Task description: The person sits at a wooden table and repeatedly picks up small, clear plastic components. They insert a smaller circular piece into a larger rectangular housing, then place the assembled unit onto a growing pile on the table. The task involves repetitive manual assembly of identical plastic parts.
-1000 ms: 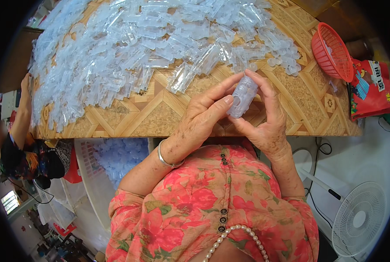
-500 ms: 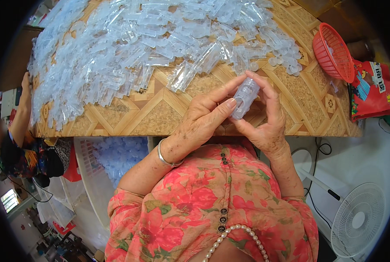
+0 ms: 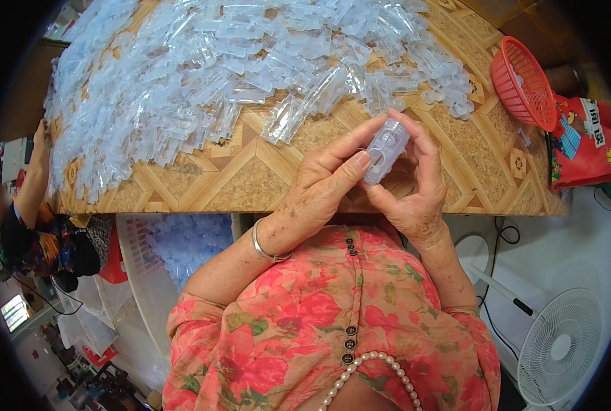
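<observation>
Between my two hands, just above the table's near edge, is a clear plastic oblong part (image 3: 388, 151) with round shapes along its face. My left hand (image 3: 329, 168) grips it from the left, thumb pressed on the face and fingers reaching to the top end. On the other side my right hand (image 3: 418, 185) holds it with fingertips at the top and thumb at the lower end. Beyond the hands spreads a big heap of clear plastic pieces (image 3: 203, 82). A cluster of small round clear discs (image 3: 449, 96) lies at its right edge.
The table (image 3: 216, 185) has a wood-patterned top. At the right stand a red plastic basket (image 3: 525, 82) and a red printed bag (image 3: 586, 144). A white fan (image 3: 562, 346) is below right. Bluish pieces fill a white crate (image 3: 138, 264) below left. Another person's arm (image 3: 35, 171) reaches the table's left end.
The plastic part has tilted and shifted slightly between my hands, so its round shapes show more clearly. Both hands keep hold of it and have barely moved.
</observation>
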A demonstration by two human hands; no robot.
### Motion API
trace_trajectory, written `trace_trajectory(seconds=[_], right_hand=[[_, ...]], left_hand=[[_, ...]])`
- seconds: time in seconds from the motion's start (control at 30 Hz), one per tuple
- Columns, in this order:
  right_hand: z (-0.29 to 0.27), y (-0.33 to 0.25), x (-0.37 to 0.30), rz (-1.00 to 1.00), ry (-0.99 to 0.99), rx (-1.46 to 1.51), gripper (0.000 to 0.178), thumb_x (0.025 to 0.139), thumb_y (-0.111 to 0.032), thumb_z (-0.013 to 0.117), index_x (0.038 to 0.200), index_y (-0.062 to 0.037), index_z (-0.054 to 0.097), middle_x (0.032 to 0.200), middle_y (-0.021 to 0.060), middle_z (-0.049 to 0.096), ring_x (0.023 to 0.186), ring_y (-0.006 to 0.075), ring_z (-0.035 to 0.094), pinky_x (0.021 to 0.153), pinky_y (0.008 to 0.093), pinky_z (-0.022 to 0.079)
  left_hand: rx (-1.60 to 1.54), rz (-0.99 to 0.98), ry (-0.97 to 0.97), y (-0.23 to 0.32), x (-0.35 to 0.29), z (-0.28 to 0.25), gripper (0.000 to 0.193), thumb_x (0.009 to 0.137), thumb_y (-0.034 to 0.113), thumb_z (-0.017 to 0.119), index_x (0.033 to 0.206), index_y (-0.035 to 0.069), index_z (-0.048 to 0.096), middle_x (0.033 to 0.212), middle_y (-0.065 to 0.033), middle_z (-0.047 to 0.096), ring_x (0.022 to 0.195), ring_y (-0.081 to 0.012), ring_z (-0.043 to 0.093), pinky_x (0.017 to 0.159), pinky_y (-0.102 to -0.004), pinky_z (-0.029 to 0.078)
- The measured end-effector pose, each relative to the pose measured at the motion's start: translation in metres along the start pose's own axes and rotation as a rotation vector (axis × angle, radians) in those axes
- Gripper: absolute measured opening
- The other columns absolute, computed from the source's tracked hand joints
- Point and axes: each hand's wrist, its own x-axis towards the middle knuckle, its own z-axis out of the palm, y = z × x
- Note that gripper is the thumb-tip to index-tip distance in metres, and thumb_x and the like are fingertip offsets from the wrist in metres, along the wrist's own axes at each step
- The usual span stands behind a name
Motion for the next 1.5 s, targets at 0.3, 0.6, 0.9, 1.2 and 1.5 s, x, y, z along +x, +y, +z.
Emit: trace_trajectory(seconds=[0.3, 0.6, 0.9, 1.2, 1.5], right_hand=[[0.001, 0.002, 0.0, -0.005, -0.001, 0.025, 0.087, 0.077, -0.001, 0.084, 0.153, -0.0047, 0.041, 0.149, 0.0143, 0.055, 0.127, 0.0241, 0.064, 0.105, 0.0369, 0.054], [-0.001, 0.003, 0.001, -0.02, -0.005, -0.039, 0.088, 0.077, -0.004, 0.087, 0.152, -0.004, 0.041, 0.151, 0.0155, 0.054, 0.128, 0.0257, 0.063, 0.105, 0.0379, 0.055], [0.003, 0.002, -0.001, -0.006, 0.049, -0.061, 0.088, 0.076, -0.012, 0.093, 0.148, -0.0029, 0.043, 0.14, 0.0167, 0.062, 0.115, 0.0244, 0.071, 0.092, 0.0353, 0.062], [0.003, 0.006, -0.007, -0.01, 0.078, -0.242, 0.081, 0.078, -0.013, 0.09, 0.146, -0.0035, 0.046, 0.134, 0.0176, 0.065, 0.116, 0.028, 0.071, 0.094, 0.0385, 0.059], [-0.033, -0.003, -0.009, 0.138, -0.097, -0.168, 0.051, 0.082, -0.008, 0.084, 0.128, -0.0026, 0.062, 0.119, 0.0156, 0.069, 0.106, 0.0291, 0.07, 0.089, 0.0366, 0.056]], left_hand=[[-0.005, 0.018, -0.013, -0.001, 0.001, -0.001, 0.05, 0.111, 0.019, 0.053, 0.158, 0.005, 0.044, 0.145, -0.0075, 0.058, 0.126, -0.0122, 0.057, 0.103, -0.0271, 0.05], [0.257, 0.04, -0.026, 0.007, 0.002, -0.004, 0.049, 0.112, 0.021, 0.05, 0.159, 0.007, 0.044, 0.144, -0.0064, 0.059, 0.124, -0.0112, 0.057, 0.101, -0.0284, 0.052], [0.242, -0.014, -0.011, 0.009, 0.001, 0.0, 0.053, 0.109, 0.022, 0.055, 0.159, 0.005, 0.044, 0.132, -0.0067, 0.066, 0.109, -0.0131, 0.062, 0.095, -0.0294, 0.051], [0.733, 0.224, -0.052, 0.001, 0.003, -0.001, 0.057, 0.104, 0.013, 0.062, 0.157, 0.005, 0.043, 0.132, -0.0151, 0.064, 0.114, -0.0209, 0.063, 0.097, -0.0341, 0.051], [0.803, 0.169, -0.125, 0.014, 0.0, -0.005, 0.041, 0.101, 0.011, 0.065, 0.14, 0.003, 0.057, 0.116, -0.0143, 0.067, 0.107, -0.0275, 0.065, 0.094, -0.0373, 0.052]])
